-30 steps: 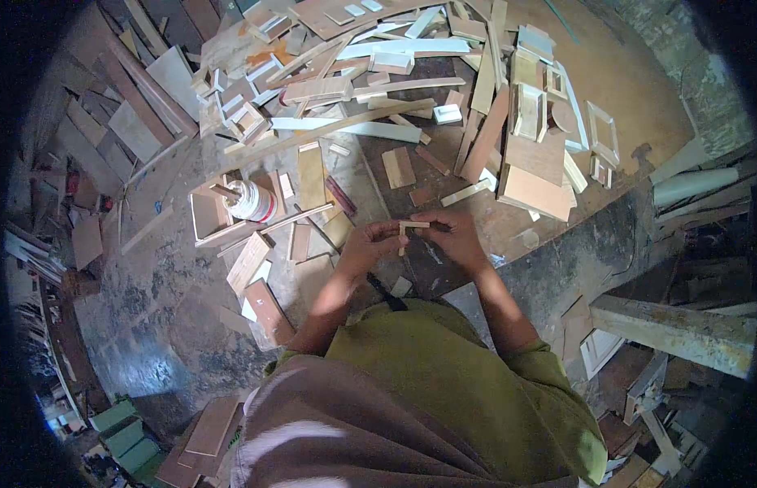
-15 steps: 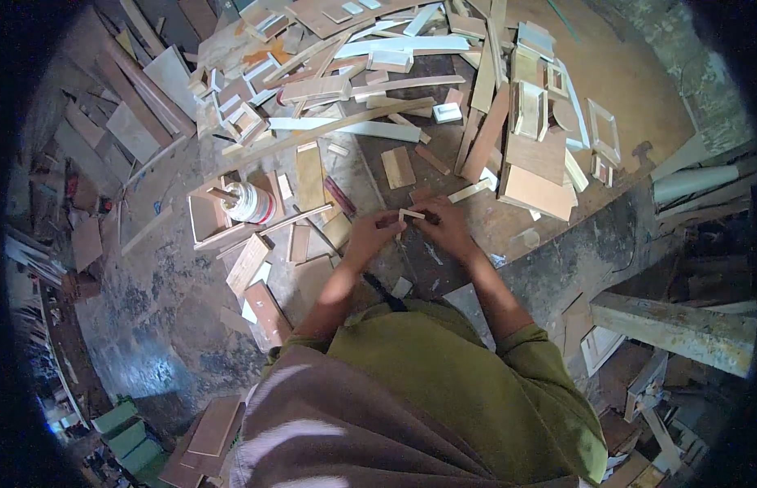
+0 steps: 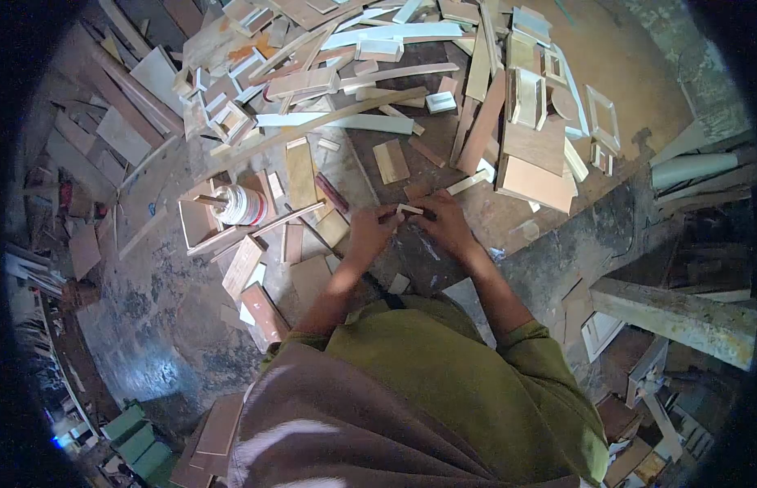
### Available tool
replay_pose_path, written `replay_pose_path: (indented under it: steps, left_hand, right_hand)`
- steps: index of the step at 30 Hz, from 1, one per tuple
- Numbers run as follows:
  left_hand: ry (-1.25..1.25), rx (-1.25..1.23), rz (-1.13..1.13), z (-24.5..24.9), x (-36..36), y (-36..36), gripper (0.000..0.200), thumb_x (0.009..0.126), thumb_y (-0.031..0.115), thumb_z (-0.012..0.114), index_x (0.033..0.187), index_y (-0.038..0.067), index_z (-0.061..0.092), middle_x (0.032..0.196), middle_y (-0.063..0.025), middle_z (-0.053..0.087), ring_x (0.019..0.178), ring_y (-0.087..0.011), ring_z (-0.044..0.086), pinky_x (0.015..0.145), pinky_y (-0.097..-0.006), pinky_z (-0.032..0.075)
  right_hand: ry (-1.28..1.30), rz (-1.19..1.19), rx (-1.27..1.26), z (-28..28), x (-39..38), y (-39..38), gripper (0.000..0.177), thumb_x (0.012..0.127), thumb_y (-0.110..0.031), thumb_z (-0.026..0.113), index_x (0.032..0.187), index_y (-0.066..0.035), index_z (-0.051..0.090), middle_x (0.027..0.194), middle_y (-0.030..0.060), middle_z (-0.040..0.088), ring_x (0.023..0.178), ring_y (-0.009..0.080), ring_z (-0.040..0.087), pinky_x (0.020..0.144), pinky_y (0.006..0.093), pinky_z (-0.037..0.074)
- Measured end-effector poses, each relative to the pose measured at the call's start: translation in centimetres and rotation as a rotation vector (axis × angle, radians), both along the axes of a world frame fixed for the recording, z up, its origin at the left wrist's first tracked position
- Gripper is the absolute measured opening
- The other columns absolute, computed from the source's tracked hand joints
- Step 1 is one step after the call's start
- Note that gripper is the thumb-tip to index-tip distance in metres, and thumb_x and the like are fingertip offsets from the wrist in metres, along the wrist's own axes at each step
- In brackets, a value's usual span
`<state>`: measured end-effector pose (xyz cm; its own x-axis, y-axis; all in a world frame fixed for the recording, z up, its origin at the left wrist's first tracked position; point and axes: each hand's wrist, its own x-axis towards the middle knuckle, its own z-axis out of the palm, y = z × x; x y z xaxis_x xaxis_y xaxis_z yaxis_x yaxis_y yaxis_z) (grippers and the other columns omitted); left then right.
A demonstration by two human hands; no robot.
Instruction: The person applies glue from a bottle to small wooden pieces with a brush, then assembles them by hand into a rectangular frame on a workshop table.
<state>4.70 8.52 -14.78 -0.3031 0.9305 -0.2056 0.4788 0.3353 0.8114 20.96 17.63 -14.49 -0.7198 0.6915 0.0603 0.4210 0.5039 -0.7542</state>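
Note:
Between my two hands is a small pale wooden piece with an angled corner (image 3: 409, 209), held above the worktable (image 3: 423, 260). My left hand (image 3: 372, 234) pinches its left end, fingers closed. From the other side, my right hand (image 3: 446, 225) grips the right end between thumb and fingers. The fingertips partly cover the piece, so its full shape is hard to make out. Just beyond the hands lie a flat wood block (image 3: 391, 161) and a narrow pale strip (image 3: 468, 182). A dark red stick (image 3: 331, 193) rests left of my left hand.
A white tub (image 3: 247, 205) with a brush-like handle stands in an open wooden box (image 3: 191, 224) on the left. Piled strips and small frames cover the far side, including a long white strip (image 3: 370, 124). Stacked boards (image 3: 535, 187) lie right, near a hammer (image 3: 641, 138).
The view has shifted slightly, so the table's contents sit a little higher and further left. Both hands still hold the small wooden piece, which is turned slightly.

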Motion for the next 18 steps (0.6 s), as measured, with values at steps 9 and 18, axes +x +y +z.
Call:
replay_pose_path:
  steps: [9, 18]
  left_hand:
    - [-0.042, 0.025, 0.092, -0.4, 0.4, 0.2, 0.03, 0.075, 0.027, 0.069, 0.099, 0.009, 0.067, 0.066, -0.0107, 0.065, 0.06, -0.0172, 0.062, 0.058, -0.0296, 0.047]
    - [-0.053, -0.004, 0.117, 0.1, 0.4, 0.3, 0.026, 0.073, 0.026, 0.07, 0.092, 0.007, 0.069, 0.072, -0.0137, 0.065, 0.062, -0.022, 0.063, 0.059, -0.0318, 0.047]
  right_hand:
    - [-0.031, 0.028, 0.025, 0.8, -0.5, 0.1, 0.024, 0.076, -0.018, 0.062, 0.098, -0.011, 0.066, 0.101, 0.0103, 0.063, 0.094, 0.0306, 0.053, 0.083, 0.0402, 0.042]
    - [-0.014, 0.077, 0.131, -0.2, -0.5, 0.9, 0.022, 0.074, -0.017, 0.063, 0.095, -0.01, 0.067, 0.093, 0.0095, 0.064, 0.089, 0.0293, 0.053, 0.079, 0.0395, 0.042]
